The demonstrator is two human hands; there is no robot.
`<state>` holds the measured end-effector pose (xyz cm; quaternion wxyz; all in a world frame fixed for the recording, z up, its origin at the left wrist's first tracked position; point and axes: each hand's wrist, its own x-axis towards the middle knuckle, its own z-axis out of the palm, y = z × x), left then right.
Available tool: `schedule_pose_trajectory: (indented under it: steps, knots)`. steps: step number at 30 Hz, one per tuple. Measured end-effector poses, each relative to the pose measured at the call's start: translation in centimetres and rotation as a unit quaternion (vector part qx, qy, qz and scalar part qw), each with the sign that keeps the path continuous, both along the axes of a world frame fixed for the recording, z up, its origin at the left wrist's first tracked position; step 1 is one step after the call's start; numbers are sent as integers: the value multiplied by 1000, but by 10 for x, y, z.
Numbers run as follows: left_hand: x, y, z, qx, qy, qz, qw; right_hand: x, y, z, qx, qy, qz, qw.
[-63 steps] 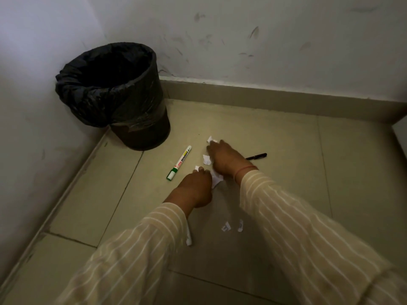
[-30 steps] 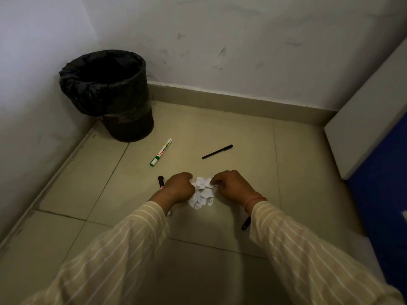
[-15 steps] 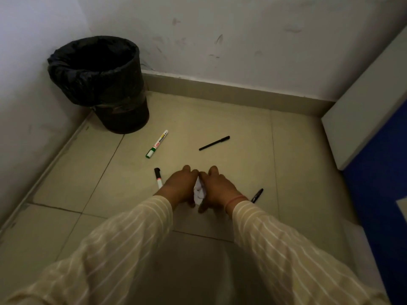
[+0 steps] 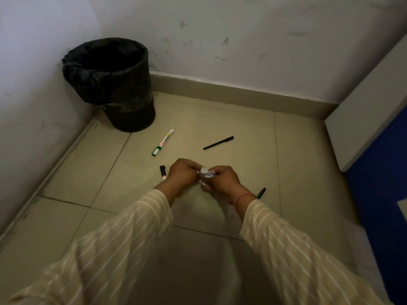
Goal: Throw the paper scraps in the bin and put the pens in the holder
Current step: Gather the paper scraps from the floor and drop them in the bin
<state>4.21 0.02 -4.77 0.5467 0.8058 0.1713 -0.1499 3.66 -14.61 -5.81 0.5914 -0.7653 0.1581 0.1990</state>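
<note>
A bunch of white paper scraps [image 4: 206,173] is pinched between my left hand [image 4: 184,172] and my right hand [image 4: 222,179], held just above the tiled floor. A black bin [image 4: 110,84] lined with a black bag stands in the far left corner. A white marker with a green cap [image 4: 163,142] lies in front of the bin. A thin black pen [image 4: 218,142] lies to its right. A marker with a black cap [image 4: 163,172] pokes out beside my left hand. Another black pen [image 4: 261,193] shows by my right wrist. No pen holder is in view.
White walls [image 4: 242,40] close the corner behind and to the left of the bin. A white and blue cabinet [image 4: 374,133] stands at the right edge. Beige floor tiles [image 4: 220,119] stretch between the bin and the cabinet.
My hands swept the scattered scraps into one pile, closed on it from both sides and lifted it slightly off the floor. The pens have not moved.
</note>
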Motion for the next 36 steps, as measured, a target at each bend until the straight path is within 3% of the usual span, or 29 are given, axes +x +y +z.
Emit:
schedule_pose_trajectory:
  steps: [6,12,19,26,29,36]
  knots:
    - [42,12,86,-74,-61,-13,995,46,8,76,168,-39,-50,984]
    - [83,48,167,-10,-148,-17,989,87,47,156,232,-85,-42,968]
    - [137,148,266,93,-192,81,974,156,165,243,253,-123,25,959]
    - [179,226,266,110,-154,195,962,204,255,262,194,-63,87,975]
    - [190,242,255,94,-126,188,970,216,267,257,158,-64,89,981]
    - [183,244,249,22,-149,186,971,215,262,239,155,-100,74,980]
